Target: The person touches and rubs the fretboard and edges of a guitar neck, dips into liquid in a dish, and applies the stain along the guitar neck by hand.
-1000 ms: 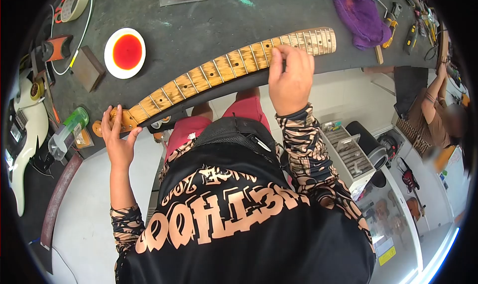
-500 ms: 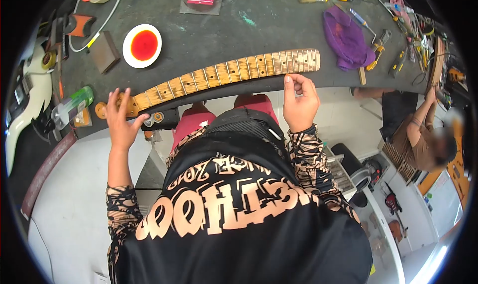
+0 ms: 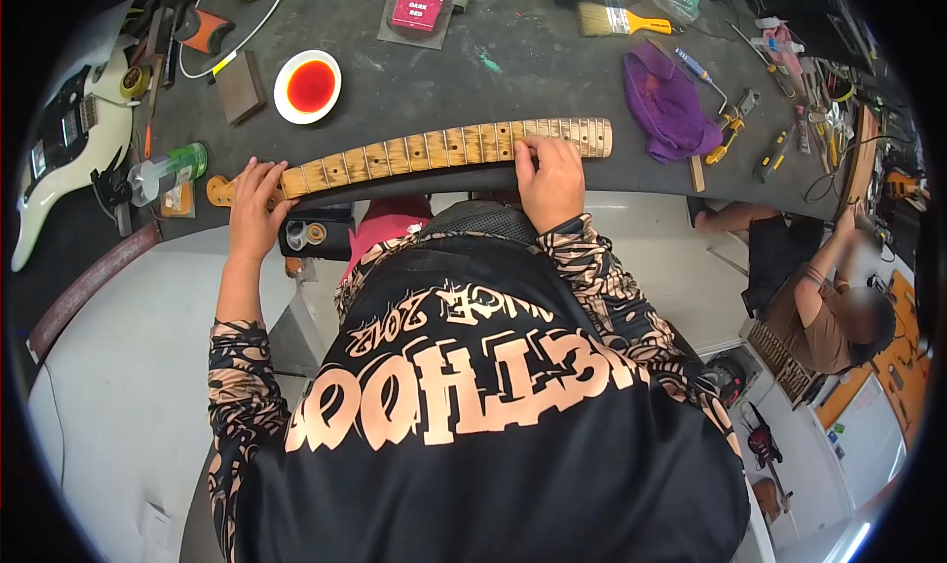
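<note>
The left hand [image 3: 258, 214], thumb spread, partly hides the headstock [image 3: 218, 191] of the guitar neck [image 3: 414, 152] along the near edge of the desk [image 3: 414, 87]; whether the right hand [image 3: 552, 186], touching the neck, pinches it is unclear.

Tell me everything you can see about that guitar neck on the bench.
The guitar neck looks wooden, golden brown with dark streaks, paler toward its right end. Metal-looking frets cross its upturned face, with small dark dots between them. It lies along the near edge of the bench, headstock to the left, partly covered by the left hand. The right hand touches it near the paler end. It appears bowed, though the wide lens may cause that. No strings are visible.
</note>
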Motion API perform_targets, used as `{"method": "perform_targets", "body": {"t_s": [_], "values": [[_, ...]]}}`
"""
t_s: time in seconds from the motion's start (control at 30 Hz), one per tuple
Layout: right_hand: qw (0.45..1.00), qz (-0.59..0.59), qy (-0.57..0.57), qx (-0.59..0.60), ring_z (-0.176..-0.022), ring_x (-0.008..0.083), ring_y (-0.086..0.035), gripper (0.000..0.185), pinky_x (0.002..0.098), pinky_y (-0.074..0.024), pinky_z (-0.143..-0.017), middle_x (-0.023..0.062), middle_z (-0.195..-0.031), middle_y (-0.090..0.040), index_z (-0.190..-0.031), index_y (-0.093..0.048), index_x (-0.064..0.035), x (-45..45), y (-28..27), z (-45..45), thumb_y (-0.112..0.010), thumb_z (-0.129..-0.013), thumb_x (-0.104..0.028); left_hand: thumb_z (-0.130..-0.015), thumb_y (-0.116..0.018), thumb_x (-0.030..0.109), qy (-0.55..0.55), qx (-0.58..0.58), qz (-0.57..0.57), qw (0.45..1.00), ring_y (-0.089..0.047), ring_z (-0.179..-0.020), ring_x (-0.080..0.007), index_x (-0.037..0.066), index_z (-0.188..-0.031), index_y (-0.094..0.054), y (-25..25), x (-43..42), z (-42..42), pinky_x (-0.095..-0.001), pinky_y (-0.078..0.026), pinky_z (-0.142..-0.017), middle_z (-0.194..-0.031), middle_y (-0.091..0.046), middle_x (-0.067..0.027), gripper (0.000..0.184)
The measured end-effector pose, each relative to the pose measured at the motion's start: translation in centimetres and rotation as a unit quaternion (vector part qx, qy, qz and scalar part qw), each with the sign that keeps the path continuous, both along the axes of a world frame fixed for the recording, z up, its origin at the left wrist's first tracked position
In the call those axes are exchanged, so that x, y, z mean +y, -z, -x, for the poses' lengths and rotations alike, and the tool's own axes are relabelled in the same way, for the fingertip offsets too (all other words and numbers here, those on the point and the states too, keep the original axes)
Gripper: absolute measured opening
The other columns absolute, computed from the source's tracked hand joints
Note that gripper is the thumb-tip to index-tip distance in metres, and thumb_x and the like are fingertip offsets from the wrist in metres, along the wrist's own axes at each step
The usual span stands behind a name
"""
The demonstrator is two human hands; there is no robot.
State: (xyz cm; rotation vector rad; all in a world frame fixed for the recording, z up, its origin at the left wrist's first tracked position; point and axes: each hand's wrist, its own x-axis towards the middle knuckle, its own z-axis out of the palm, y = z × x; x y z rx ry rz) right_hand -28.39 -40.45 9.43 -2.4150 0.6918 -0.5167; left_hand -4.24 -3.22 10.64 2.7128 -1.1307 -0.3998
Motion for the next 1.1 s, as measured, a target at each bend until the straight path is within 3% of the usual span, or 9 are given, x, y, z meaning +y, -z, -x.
{"method": "perform_targets", "body": {"t_s": [0.23, 0.43, 0.5, 0.57, 0.63, 0.83, 0.97, 1.03, 1.1], "values": [[0.995, -0.001, 0.096, 0.028, -0.086, 0.0334, -0.062, 0.007, 0.044, -0.0507, -0.081, 0.0122, -0.086, -0.067, -0.093, -0.068, -0.0022, 1.8, 0.3, -1.1, -0.07, -0.093, -0.009, -0.075, -0.086, 0.021, 0.048, 0.0, 0.002, 0.999, -0.049, -0.139, -0.0351, 0.019, -0.136, -0.064, -0.4, 0.2, -1.1, -0.0605, -0.033, -0.117, -0.132, -0.062, -0.0063, 0.065], [0.985, 0.081, 0.152, 0.013, -0.075, 0.0279, -0.064, 0.01, 0.0406, -0.0523, -0.071, 0.0099, -0.08, -0.068, -0.092, -0.071, -0.0028, 3.0, 1.1, -2.3, -0.073, -0.094, -0.013, -0.075, -0.086, 0.021, 0.083, 0.025, 0.021, 0.996, -0.05, -0.136, -0.0365, 0.016, -0.135, -0.064, -0.5, 0.3, -2.1, -0.0586, -0.034, -0.118, -0.127, -0.062, -0.0085, 0.064], [0.976, 0.008, 0.216, 0.024, -0.077, 0.029, -0.064, 0.01, 0.0414, -0.0524, -0.075, 0.0095, -0.08, -0.066, -0.093, -0.071, -0.003, 2.6, 0.2, -2.3, -0.072, -0.094, -0.013, -0.076, -0.086, 0.021, 0.091, 0.029, 0.016, 0.995, -0.051, -0.135, -0.0367, 0.017, -0.135, -0.064, -0.9, 0.2, -2.2, -0.0586, -0.035, -0.117, -0.127, -0.062, -0.0084, 0.064], [0.961, -0.052, 0.273, 0.004, -0.072, 0.0248, -0.065, 0.013, 0.0378, -0.0535, -0.07, 0.0087, -0.081, -0.068, -0.094, -0.072, -0.003, 2.2, -0.9, -1.7, -0.074, -0.093, -0.016, -0.077, -0.085, 0.021, 0.099, 0.031, 0.013, 0.995, -0.051, -0.135, -0.0367, 0.017, -0.137, -0.063, -1.1, 0.5, -2.5, -0.0583, -0.035, -0.117, -0.127, -0.061, -0.0086, 0.064], [0.945, -0.083, 0.311, 0.061, -0.069, 0.0224, -0.064, 0.015, 0.0352, -0.0538, -0.068, 0.0084, -0.082, -0.07, -0.094, -0.072, -0.0031, 2.2, -2.2, -0.8, -0.075, -0.093, -0.018, -0.077, -0.085, 0.02, 0.089, 0.029, 0.006, 0.996, -0.05, -0.136, -0.0363, 0.018, -0.138, -0.062, -1.2, 1.4, -2.9, -0.0586, -0.035, -0.117, -0.129, -0.06, -0.0087, 0.065], [0.98, -0.052, 0.188, 0.049, -0.076, 0.0227, -0.064, 0.012, 0.0363, -0.0534, -0.072, 0.0079, -0.085, -0.071, -0.096, -0.073, -0.0043, 5.5, -2.9, 0.4, -0.076, -0.091, -0.015, -0.077, -0.084, 0.017, 0.068, 0.0, -0.001, 0.998, -0.047, -0.14, -0.0346, 0.018, -0.14, -0.061, -0.9, 4.7, -3.6, -0.0603, -0.032, -0.118, -0.134, -0.06, -0.0072, 0.066], [0.987, -0.066, 0.141, 0.033, -0.077, 0.0248, -0.064, 0.009, 0.038, -0.0531, -0.074, 0.0088, -0.089, -0.071, -0.096, -0.072, -0.0035, 6.2, -2.5, 0.0, -0.075, -0.09, -0.009, -0.083, -0.081, 0.017, 0.032, -0.041, -0.007, 0.999, -0.039, -0.147, -0.0343, 0.019, -0.147, -0.055, 0.1, 6.1, -2.8, -0.06, -0.028, -0.12, -0.146, -0.055, -0.0075, 0.069], [0.993, -0.065, 0.091, 0.031, -0.08, 0.0261, -0.065, 0.009, 0.0378, -0.053, -0.076, 0.0095, -0.09, -0.071, -0.096, -0.072, -0.0034, 5.8, -2.5, -0.5, -0.075, -0.09, -0.008, -0.086, -0.079, 0.023, 0.022, -0.051, -0.032, 0.998, -0.036, -0.149, -0.0358, 0.018, -0.152, -0.05, 0.7, 6.1, -1.7, -0.0611, -0.023, -0.121, -0.152, -0.051, -0.0103, 0.073], [0.996, -0.053, 0.065, 0.018, -0.081, 0.0271, -0.065, 0.008, 0.0381, -0.0527, -0.076, 0.0102, -0.089, -0.07, -0.096, -0.072, -0.0037, 5.0, -2.7, -1.4, -0.075, -0.09, -0.008, -0.084, -0.082, 0.035, -0.025, -0.093, 0.047, 0.994, -0.035, -0.15, -0.0355, 0.018, -0.152, -0.05, 1.5, 5.2, -0.5, -0.0659, -0.022, -0.12, -0.152, -0.051, -0.0086, 0.077]]}}
